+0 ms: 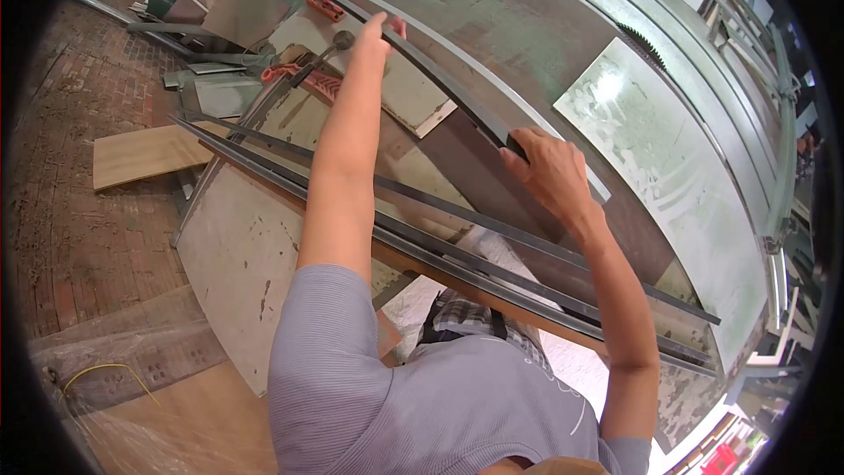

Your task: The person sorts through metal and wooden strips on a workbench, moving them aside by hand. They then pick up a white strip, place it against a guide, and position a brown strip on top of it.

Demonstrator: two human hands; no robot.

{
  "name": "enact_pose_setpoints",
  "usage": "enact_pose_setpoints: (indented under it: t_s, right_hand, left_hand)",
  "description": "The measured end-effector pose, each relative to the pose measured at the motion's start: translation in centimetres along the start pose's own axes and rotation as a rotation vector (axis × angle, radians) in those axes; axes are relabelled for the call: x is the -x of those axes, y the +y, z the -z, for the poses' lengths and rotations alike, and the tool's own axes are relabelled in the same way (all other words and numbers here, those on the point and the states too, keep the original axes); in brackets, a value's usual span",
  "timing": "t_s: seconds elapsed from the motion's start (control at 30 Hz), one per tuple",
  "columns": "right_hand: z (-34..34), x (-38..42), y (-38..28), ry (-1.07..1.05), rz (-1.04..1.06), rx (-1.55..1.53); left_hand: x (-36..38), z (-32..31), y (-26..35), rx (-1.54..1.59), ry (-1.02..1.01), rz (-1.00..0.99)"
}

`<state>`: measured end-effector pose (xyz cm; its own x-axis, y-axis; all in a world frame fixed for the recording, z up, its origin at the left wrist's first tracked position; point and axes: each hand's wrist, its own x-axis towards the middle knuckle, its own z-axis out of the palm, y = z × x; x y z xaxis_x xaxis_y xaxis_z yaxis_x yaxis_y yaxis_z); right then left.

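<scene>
My left hand (382, 32), arm stretched forward, is closed around a long dark metal strip (440, 75) toward its far part. Around the near end of the same strip, my right hand (552, 171) is closed with the thumb along its side. A silver metal bar (501, 84) runs alongside, just beyond the strip. Several long dark bars (510, 237) lie across the near side of the worktable (563, 26), under my forearms. Left of the strip are a hammer (341, 40) and a red-handled tool (321, 84), partly hidden by my left forearm.
An orange object (323, 5) lies near the strip's far part. On the table's right sits a whitish panel (651, 123), with a toothed dark blade (642, 44) by its edge. A wooden board (158, 154) and scrap sheets (220, 92) lie to the left, over a brick floor (79, 132).
</scene>
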<state>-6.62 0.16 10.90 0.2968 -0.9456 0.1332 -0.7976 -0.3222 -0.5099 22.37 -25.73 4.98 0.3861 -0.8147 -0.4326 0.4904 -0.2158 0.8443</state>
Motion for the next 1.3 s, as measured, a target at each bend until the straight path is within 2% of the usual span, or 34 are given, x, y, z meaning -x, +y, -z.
enact_pose_setpoints:
  t_s: [0.07,0.17,0.27,0.4,0.47,0.53,0.6,0.67,0.73,0.83,0.93,1.03,1.13,1.2,1.23,1.27,1.3]
  right_hand:
    - [1.1,0.2,-0.1,0.002,0.032,-0.015]
    - [1.1,1.1,0.5,-0.091,0.023,-0.018]
    - [0.4,3.9,0.6,-0.05,0.036,-0.085]
    - [0.6,9.1,1.2,-0.078,0.024,-0.057]
    - [0.9,12.5,1.9,-0.098,0.012,-0.038]
    - [1.6,15.7,3.0,-0.11,0.036,-0.014]
    - [2.3,19.2,4.6,-0.186,-0.049,0.062]
    - [2.8,23.3,6.7,-0.184,-0.038,0.094]
    - [3.7,27.8,9.3,-0.18,-0.042,0.123]
    - [5.9,35.6,14.3,-0.206,-0.1,0.193]
    - [9.0,43.7,20.0,-0.145,-0.164,0.271]
    - [12.8,51.4,24.8,-0.154,-0.328,0.398]
    - [16.1,58.7,29.5,-0.067,-0.32,0.473]
    - [18.7,61.8,30.4,-0.149,-0.482,0.522]
    - [19.7,63.0,31.0,-0.117,-0.518,0.465]
    - [20.7,63.8,31.5,-0.179,-0.56,0.503]
    - [20.8,65.6,33.6,-0.148,-0.518,0.626]
  left_hand:
    - [-1.7,0.1,2.9,0.42,-0.109,0.294]
    - [-0.5,1.5,4.2,0.369,-0.193,0.22]
    - [2.3,3.4,3.5,0.363,-0.307,0.176]
    - [6.3,5.0,-1.0,0.319,-0.272,0.077]
    - [8.7,5.5,-3.9,0.445,-0.33,0.084]
    - [14.5,4.9,-5.9,0.456,-0.193,0.01]
    - [20.2,4.6,-8.2,0.432,-0.174,-0.132]
    - [24.7,5.2,-11.4,0.354,-0.249,-0.182]
    - [30.0,4.7,-14.8,0.37,-0.164,-0.171]
    - [38.7,3.6,-20.1,0.362,-0.19,-0.085]
    - [48.6,1.8,-25.1,0.273,-0.169,0.069]
    - [56.9,0.0,-30.0,0.202,-0.293,0.276]
    - [62.4,-0.8,-35.0,0.09,-0.509,0.446]
    - [65.7,-1.6,-37.8,0.036,-0.508,0.473]
    - [67.0,-1.9,-38.8,0.013,-0.552,0.521]
    - [68.3,-2.0,-39.7,-0.008,-0.597,0.572]
    - [69.6,-2.4,-40.1,-0.014,-0.587,0.581]
